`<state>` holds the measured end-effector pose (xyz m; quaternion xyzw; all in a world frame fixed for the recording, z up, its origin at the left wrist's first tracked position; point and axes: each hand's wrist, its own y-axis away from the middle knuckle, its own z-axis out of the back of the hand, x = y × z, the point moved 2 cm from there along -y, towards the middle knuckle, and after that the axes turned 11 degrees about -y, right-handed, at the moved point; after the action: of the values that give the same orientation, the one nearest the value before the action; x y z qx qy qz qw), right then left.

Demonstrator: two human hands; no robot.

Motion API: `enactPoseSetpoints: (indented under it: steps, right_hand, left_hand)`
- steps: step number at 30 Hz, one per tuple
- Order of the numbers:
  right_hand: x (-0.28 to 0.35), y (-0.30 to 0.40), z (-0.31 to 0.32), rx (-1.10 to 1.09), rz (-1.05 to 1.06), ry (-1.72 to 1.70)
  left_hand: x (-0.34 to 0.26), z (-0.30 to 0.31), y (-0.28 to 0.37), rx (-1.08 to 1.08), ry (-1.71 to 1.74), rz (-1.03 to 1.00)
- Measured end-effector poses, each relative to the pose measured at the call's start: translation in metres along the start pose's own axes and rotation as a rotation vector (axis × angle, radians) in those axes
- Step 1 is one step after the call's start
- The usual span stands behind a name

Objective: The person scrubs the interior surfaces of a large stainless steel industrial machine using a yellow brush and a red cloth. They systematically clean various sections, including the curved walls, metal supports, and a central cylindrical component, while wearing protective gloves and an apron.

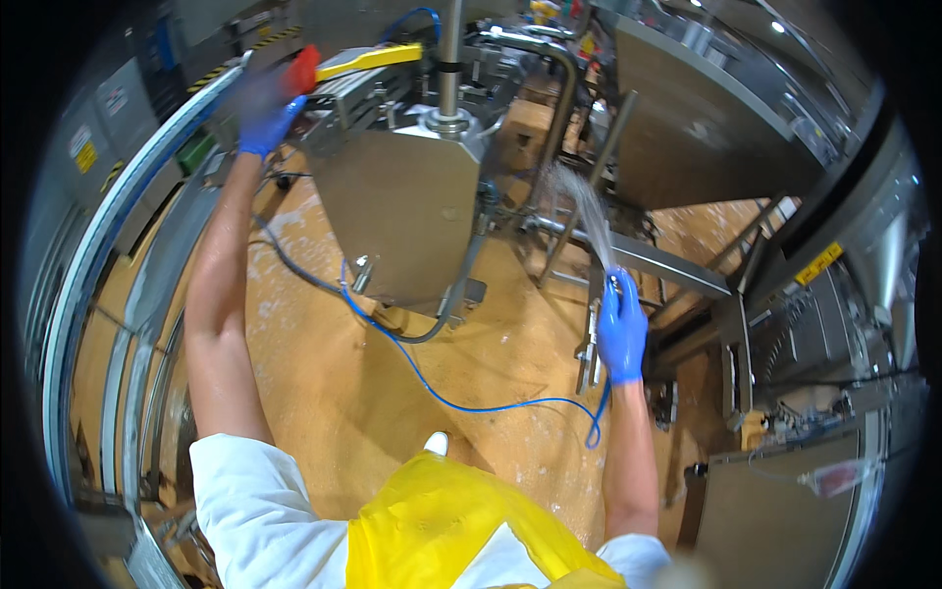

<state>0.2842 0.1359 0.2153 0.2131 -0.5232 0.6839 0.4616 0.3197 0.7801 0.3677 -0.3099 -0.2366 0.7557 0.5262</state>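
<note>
My right hand (pixel 622 327), in a blue glove, is closed around the end of a thin blue hose. A jet of water (pixel 589 210) sprays from it, away from me toward the machine frame. The blue hose (pixel 471 407) loops below that wrist and runs left across the wet floor. My left hand (pixel 266 131), also gloved in blue, is raised at the far left beside a red part (pixel 302 70) with a yellow bar (pixel 375 59). A grey blur covers its fingers, so whether it grips anything cannot be seen.
A steel machine housing (pixel 401 213) with an upright post (pixel 450 66) stands ahead. A dark cable (pixel 302 274) hangs to the floor. A curved rail (pixel 96 243) runs along the left. A large steel hopper-like panel (pixel 699 118) and a steel beam (pixel 655 261) are at right.
</note>
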Motion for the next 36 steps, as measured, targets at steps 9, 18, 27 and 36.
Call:
enactPoseSetpoints:
  steps: [9,18,27,36]
  right_hand:
    - [0.102,-0.086,-0.095,0.108,-0.057,-0.357]
    - [0.098,-0.156,-0.100,0.006,-0.006,-0.209]
    - [0.073,-0.167,-0.051,0.017,-0.140,-0.194]
    - [0.056,-0.086,0.027,0.080,-0.495,-0.924]
  left_hand:
    - [0.078,-0.131,-0.155,-0.063,-0.395,-0.070]
    - [-0.055,-0.096,-0.155,0.493,-0.390,-0.171]
    - [-0.017,-0.070,-0.154,0.588,-0.393,-0.167]
    - [-0.035,0.017,0.094,0.588,0.963,0.207]
